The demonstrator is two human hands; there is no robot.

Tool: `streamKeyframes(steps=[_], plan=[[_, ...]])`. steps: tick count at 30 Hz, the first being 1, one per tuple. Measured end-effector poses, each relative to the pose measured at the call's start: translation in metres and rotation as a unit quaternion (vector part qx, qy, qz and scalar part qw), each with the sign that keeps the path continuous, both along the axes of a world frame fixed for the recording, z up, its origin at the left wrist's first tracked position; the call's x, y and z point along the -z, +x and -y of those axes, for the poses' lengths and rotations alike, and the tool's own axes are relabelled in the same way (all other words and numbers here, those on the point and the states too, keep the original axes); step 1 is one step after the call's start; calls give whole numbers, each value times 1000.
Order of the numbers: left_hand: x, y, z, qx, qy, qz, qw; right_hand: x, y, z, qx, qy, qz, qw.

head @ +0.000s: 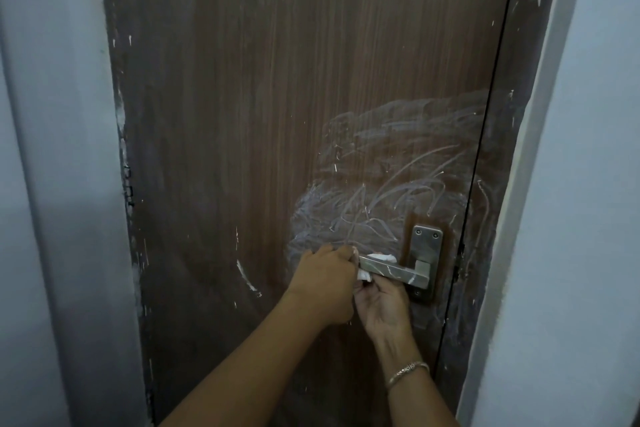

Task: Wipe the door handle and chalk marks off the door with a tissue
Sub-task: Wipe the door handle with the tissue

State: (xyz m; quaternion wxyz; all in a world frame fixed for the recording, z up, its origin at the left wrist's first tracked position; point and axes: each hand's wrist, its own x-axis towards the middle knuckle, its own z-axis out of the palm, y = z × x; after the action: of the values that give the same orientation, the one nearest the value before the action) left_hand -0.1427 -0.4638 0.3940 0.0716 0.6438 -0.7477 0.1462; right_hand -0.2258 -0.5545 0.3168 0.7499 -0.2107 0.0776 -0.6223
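1. where the tissue (pixel 381 257) wraps the free end of the door handle (pixel 394 270), white folds of it show above the lever and just under its tip.
2. the left hand (pixel 322 276) reaches in from the lower left, knuckles toward the camera, and its curled fingers clench the tissue against that tip.
3. the right hand (pixel 381 305) sits just below the lever, palm turned toward the camera, fingers bent up to the lever's underside and the lower fold of the tissue; i cannot tell whether it grasps anything or only touches.
4. the handle is grey metal with pale streaks, running level to the left from an upright backplate (pixel 426 246) with two screws at its top, low on the right side of the door.
5. chalk marks (pixel 388 184) spread above and to the left of the handle: loose white scribbles over a smeared, hazy patch that reaches toward the door's right edge. one separate curved stroke lies left of the left hand.
6. the door (pixel 242 97) is dark brown with upright wood grain, with small white flecks scattered on it.
7. a thin dark line parts it from the scuffed door frame (pixel 509 218) on the right.
8. a slim metal bracelet (pixel 408 369) circles the right wrist.
9. pale blue-grey wall (pixel 595 184) stands on both sides.
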Motion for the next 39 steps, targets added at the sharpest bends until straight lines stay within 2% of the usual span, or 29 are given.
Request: streamKeyframes(steps=[7, 11, 23, 30, 36, 39], plan=[[-6, 2, 1, 20, 5, -23, 1000, -12, 5, -2, 30, -7, -77, 997], [-9, -3, 0, 7, -6, -8, 1000, -11, 4, 1, 23, -11, -71, 997], [-9, -13, -6, -23, -1, 49, 999, 3, -14, -9, -24, 30, 38, 999], [-9, -13, -5, -25, -2, 53, 998, -5, -12, -21, -9, 96, 128, 987], [-10, -13, -4, -28, 5, 57, 998, -5, -6, -35, 18, 94, 202, 975], [-10, -14, -4, -28, 6, 55, 998, -4, -8, -36, 16, 94, 206, 974]])
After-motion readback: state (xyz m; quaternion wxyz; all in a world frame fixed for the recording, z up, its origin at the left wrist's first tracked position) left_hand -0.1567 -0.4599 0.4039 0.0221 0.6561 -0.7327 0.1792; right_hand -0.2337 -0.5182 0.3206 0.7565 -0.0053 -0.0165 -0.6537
